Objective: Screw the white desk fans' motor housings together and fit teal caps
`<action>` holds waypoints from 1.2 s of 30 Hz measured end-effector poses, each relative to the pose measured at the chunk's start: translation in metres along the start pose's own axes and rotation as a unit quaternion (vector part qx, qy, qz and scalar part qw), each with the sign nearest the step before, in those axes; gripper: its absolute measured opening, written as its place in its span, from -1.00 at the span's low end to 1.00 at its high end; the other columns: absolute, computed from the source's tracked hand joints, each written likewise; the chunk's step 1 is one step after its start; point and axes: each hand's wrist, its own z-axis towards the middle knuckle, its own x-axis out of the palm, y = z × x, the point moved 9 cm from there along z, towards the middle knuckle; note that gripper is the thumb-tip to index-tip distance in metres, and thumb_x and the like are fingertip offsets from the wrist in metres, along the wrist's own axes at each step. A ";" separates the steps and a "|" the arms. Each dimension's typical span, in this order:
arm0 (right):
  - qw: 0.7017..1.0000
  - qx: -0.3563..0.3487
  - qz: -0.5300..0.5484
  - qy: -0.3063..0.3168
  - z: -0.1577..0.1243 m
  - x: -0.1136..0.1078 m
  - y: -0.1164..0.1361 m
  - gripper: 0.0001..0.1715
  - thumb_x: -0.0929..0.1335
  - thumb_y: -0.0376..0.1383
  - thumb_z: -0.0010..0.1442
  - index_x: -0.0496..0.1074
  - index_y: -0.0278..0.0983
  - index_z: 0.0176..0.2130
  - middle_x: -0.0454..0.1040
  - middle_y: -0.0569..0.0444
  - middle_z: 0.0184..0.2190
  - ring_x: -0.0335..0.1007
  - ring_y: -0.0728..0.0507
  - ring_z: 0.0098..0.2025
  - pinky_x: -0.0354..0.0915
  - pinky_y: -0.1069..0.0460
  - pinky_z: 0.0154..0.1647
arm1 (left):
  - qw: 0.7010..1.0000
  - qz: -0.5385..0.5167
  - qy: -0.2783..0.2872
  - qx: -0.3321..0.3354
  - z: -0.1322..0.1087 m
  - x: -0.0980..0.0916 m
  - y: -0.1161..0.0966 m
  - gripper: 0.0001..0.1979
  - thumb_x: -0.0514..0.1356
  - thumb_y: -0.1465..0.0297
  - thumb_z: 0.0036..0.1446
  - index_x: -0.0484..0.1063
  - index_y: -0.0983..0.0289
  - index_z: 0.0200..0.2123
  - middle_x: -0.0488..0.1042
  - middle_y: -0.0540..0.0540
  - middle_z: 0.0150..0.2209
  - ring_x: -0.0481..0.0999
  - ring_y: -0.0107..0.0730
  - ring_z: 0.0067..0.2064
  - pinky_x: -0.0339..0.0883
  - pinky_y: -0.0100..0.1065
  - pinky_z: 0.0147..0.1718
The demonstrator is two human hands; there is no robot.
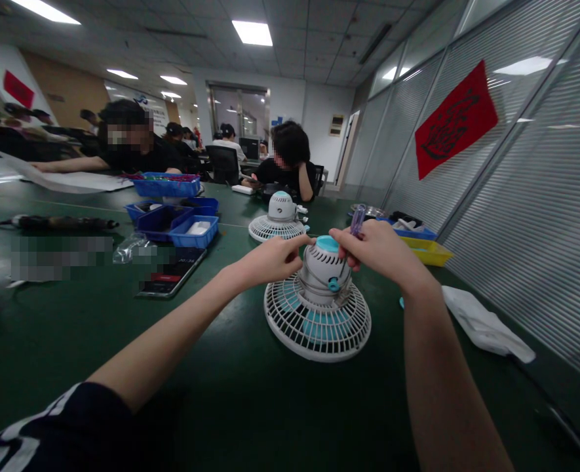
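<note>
A white fan (319,292) with a round grille and pale teal blades lies grille-down on the table, its motor housing upward with a teal cap (328,244) on top. A cord is wound about the housing. My left hand (280,259) is at the housing's left side, index finger stretched to the cap's edge, the other fingers curled against it. My right hand (375,252) is closed around a screwdriver (358,219) with a clear purplish handle, held upright beside the housing's right side. Its tip is hard to make out.
A second fan (278,216) stands just behind. Blue bins (196,231) and a phone (172,272) lie to the left, with a corded tool (63,223) farther left. At right are a yellow tray (430,252) and a white object (486,321). Two people sit across the table.
</note>
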 end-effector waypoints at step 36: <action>1.000 0.001 0.008 0.013 0.000 0.003 -0.006 -0.50 0.26 -0.09 0.14 0.36 -0.30 -0.69 0.39 0.06 -0.73 0.30 0.01 -0.69 0.25 0.11 -0.62 | 0.999 -0.011 0.035 -0.005 -0.001 0.005 0.006 -0.52 -0.02 0.48 0.06 0.17 0.29 0.09 0.41 -0.02 -0.50 0.34 -0.53 -0.51 0.16 -0.45 -0.48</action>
